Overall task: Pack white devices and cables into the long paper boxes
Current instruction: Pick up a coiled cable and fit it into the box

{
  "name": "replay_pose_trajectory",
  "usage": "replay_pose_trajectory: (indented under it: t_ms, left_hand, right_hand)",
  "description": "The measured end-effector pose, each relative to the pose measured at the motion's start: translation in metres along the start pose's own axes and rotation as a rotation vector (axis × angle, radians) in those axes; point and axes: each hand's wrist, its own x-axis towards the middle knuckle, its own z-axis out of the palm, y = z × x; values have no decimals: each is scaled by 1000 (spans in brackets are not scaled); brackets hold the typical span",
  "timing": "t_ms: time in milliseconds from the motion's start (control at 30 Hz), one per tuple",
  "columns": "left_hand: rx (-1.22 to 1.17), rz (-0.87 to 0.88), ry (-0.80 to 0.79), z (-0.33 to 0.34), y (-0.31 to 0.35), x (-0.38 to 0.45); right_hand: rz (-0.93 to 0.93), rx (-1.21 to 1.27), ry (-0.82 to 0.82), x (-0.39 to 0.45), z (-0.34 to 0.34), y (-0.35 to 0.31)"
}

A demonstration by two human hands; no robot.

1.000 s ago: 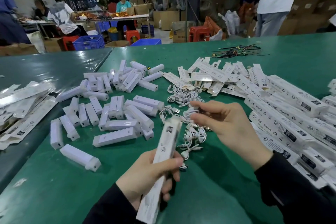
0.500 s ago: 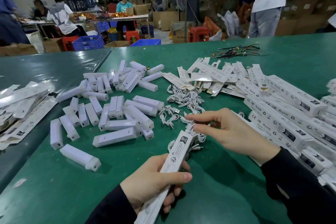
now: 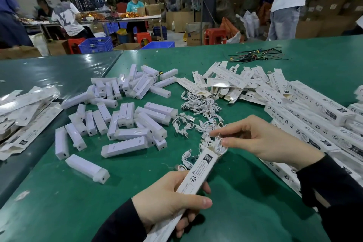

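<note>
On the green table (image 3: 255, 192), the left hand (image 3: 167, 202) is clenched round a long box (image 3: 198, 175), which tilts up toward the cable pile (image 3: 200, 108). The right hand (image 3: 261, 139) pinches a coiled white cable (image 3: 219, 146) at the box's open upper end.

White devices (image 3: 125, 146) and cables (image 3: 198, 104) on green table (image 3: 255, 192).

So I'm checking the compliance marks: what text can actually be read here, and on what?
"CE FC RoHS": packed boxes at the right, repeated on several.
"Made in China": same boxes, small, partly readable.
Box in the left hand: a round logo and fine print, too small to read.
Flat sleeves farther back: print too blurred to read.
</note>
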Motion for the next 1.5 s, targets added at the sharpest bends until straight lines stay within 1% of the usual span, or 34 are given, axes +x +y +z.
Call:
replay_pose_trajectory:
  t_ms: [67, 100, 133, 267, 433, 533, 667, 800, 900, 1033, 1167, 1233, 1367, 1500]
  left_hand:
    - [9, -9, -41, 0, 0, 0]
    - [11, -10, -49, 0, 0, -1]
    - [13, -8, -49, 0, 0, 0]
    - [25, 13, -44, 1, 1, 0]
    - [-2, 18, -11, 1, 1, 1]
    - [-11, 25, 36, 1, 0, 2]
    - [-18, 22, 4, 3, 0, 1]
    - [-14, 38, 44, 3, 0, 1]
    - [-22, 73, 50, 4, -1, 2]
    - [-57, 121, 72, 5, -3, 3]
    - [-139, 127, 137, 4, -5, 5]
    - [-203, 166, 143, 4, -2, 7]
    - [-196, 295, 79, 4, 3, 6]
    - [-142, 385, 44, 9, 2, 6]
  right_hand:
    - [20, -37, -82, -1, 0, -2]
    - [21, -46, -99, -1, 1, -2]
    - [13, -33, -88, -1, 1, -3]
    - [-59, 82, 54, 1, 5, -4]
    - [-104, 184, 117, 6, 17, -6]
    - [-90, 220, 96, 7, 18, -7]
    - [-59, 223, 37, 6, 14, -6]
    - [-19, 218, 151, 8, 22, -8]
    - [-17, 252, 179, 9, 25, -9]
    - [-17, 246, 100, 7, 31, -14]
    - [-23, 199, 86, 6, 35, -17]
    - [-18, 252, 94, 6, 34, -16]
    - [-39, 418, 230, 8, 39, -16]
    - [-58, 502, 224, 8, 44, -19]
